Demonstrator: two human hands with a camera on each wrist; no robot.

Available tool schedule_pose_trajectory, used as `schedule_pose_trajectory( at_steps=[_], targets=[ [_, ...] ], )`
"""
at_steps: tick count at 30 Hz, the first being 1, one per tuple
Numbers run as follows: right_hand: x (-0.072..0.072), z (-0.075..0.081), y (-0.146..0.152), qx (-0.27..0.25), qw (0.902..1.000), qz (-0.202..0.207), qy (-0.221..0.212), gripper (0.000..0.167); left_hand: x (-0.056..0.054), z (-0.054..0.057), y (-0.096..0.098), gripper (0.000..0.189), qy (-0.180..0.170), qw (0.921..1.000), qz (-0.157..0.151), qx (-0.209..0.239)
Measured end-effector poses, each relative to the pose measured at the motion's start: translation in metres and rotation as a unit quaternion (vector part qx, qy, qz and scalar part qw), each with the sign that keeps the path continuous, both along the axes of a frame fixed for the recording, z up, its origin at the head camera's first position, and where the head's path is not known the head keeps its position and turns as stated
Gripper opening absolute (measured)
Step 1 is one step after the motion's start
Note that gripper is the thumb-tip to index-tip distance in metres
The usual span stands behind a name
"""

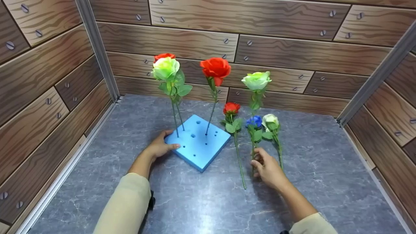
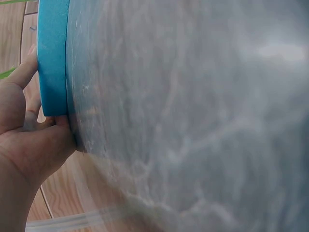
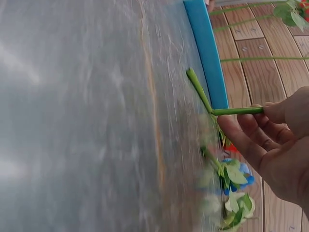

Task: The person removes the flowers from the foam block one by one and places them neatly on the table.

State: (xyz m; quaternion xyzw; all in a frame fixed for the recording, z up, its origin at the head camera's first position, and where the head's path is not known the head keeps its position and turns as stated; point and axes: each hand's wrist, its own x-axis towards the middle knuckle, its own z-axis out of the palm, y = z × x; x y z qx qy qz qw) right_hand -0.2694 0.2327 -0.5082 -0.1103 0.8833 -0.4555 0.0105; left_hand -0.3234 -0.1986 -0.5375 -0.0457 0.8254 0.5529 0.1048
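Observation:
My left hand (image 1: 158, 147) grips the left corner of a light-blue block with holes (image 1: 203, 154), thumb on its top face and fingers along the far side. Two red roses (image 1: 216, 67) and a green-white rose (image 1: 165, 69) stand in the block on thin stems. To the right of it, my right hand (image 1: 270, 169) pinches the lower stem of another green-white rose (image 1: 256, 80), which is held upright. In the right wrist view the lower end of that stem (image 3: 236, 111) shows between thumb and fingers, close over the table.
Beside the right hand lie a red rose (image 1: 231, 109), a blue rose (image 1: 254, 121) partly behind the held stem, and a white rose (image 1: 270, 122). Wood-patterned walls (image 1: 276, 48) enclose the grey marbled table (image 1: 130, 113) at the back and both sides.

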Motion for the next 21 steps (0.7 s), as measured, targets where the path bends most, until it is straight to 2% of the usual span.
schedule_pose_trajectory(
  at_steps=[12, 21],
  targets=[
    [0.012, 0.001, 0.034, -0.009, 0.9991, -0.009, -0.041, 0.038, 0.002, 0.002, 0.0, 0.085, 0.001, 1.0, -0.002, 0.0],
    [0.018, 0.002, 0.065, -0.024, 0.9968, -0.002, -0.076, 0.036, 0.001, 0.0, 0.0, 0.087, 0.005, 1.0, 0.003, -0.001]
  ],
)
